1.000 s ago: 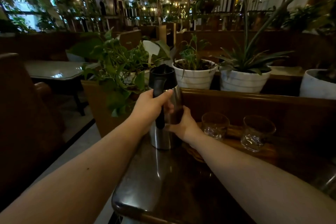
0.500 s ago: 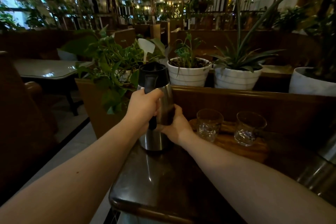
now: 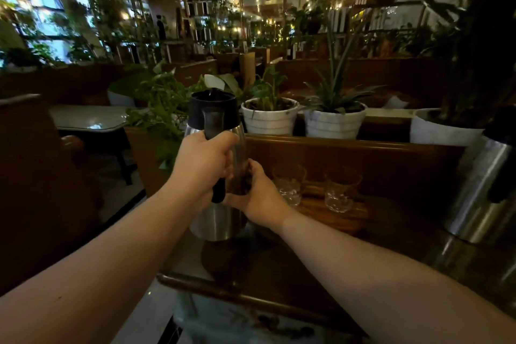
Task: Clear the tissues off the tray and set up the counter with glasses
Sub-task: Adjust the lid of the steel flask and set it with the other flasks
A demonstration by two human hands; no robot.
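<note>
A steel jug [image 3: 216, 220] with a black lid and black handle stands at the left end of the dark wooden counter [image 3: 293, 274]. My left hand [image 3: 202, 162] is closed around the jug's handle. My right hand [image 3: 258, 198] is pressed against the jug's right side, fingers wrapped on its body. Just right of the jug, two clear glasses, one [image 3: 289, 183] nearer the jug and one [image 3: 341, 190] further right, stand upright on a round wooden tray [image 3: 332, 218]. No tissues are visible.
A second steel jug [image 3: 480, 190] stands at the counter's right end. Behind a raised wooden ledge [image 3: 349, 148] sit white plant pots [image 3: 269, 117], [image 3: 333, 123], [image 3: 444, 128]. A leafy plant [image 3: 159, 109] and a table [image 3: 89, 117] lie to the left, across an aisle.
Both hands stay on the jug; it sits slightly nearer to me on the counter. The view has shifted, bringing the second steel jug into sight at the right.
</note>
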